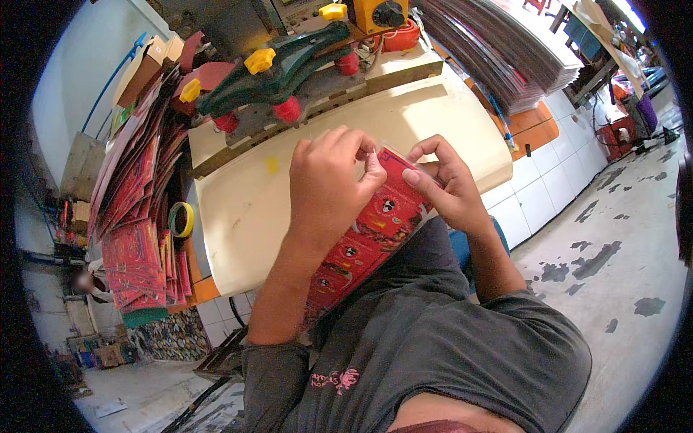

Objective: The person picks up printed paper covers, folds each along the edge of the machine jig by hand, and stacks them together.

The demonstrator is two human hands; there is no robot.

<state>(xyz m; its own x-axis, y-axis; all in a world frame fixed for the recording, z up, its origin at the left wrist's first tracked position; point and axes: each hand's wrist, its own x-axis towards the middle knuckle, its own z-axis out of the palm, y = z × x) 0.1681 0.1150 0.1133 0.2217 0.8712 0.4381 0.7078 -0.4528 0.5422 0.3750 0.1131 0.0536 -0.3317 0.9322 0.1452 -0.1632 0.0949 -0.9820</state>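
A long red printed sheet [350,252], with round emblems and pictures on it, lies slantwise over my lap, its upper end raised in front of the cream table. Several layers seem stacked in it, but I cannot tell how many. My left hand [328,177] pinches thumb and forefinger together at the sheet's upper left corner. On the opposite edge, my right hand [455,187] grips with the thumb on the printed face and the other fingers partly hidden behind. My left forearm covers part of the sheet's lower left side.
Beyond the hands is a cream-covered table [245,216] with a dark green machine clamp [271,90] with yellow knobs. Stacked red printed sheets [133,252] and a yellow tape roll [181,219] sit left. A tall sheet stack [498,58] stands back right, beside white tiles [538,173].
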